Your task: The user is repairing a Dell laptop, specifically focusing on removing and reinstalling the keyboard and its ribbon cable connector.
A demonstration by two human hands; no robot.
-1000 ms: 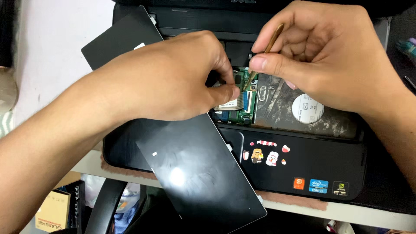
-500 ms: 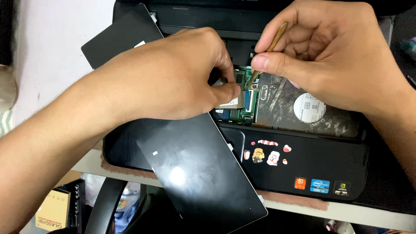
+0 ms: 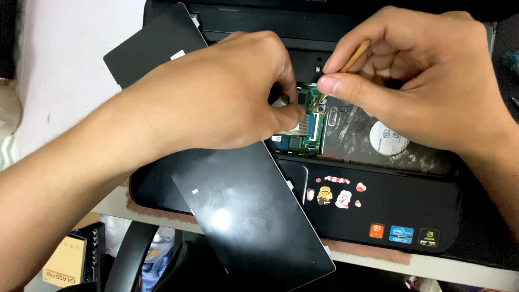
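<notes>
An opened black laptop lies on the desk with its inner parts bared. My left hand rests over the opening, its fingertips pinching a small part at the green circuit board. My right hand holds a thin wooden stick between thumb and forefinger, its tip pointing down at the board. A dusty metal drive with a round white label sits to the right of the board. What my left fingertips grip is mostly hidden.
A loose glossy black panel lies slanted across the laptop's left side and juts over the desk's front edge. Small cartoon stickers and square badges mark the palm rest. A cardboard box and a dark chair part sit below the desk.
Both hands stay over the board. The right hand with the stick has shifted slightly; the left hand's fingertips keep their pinch.
</notes>
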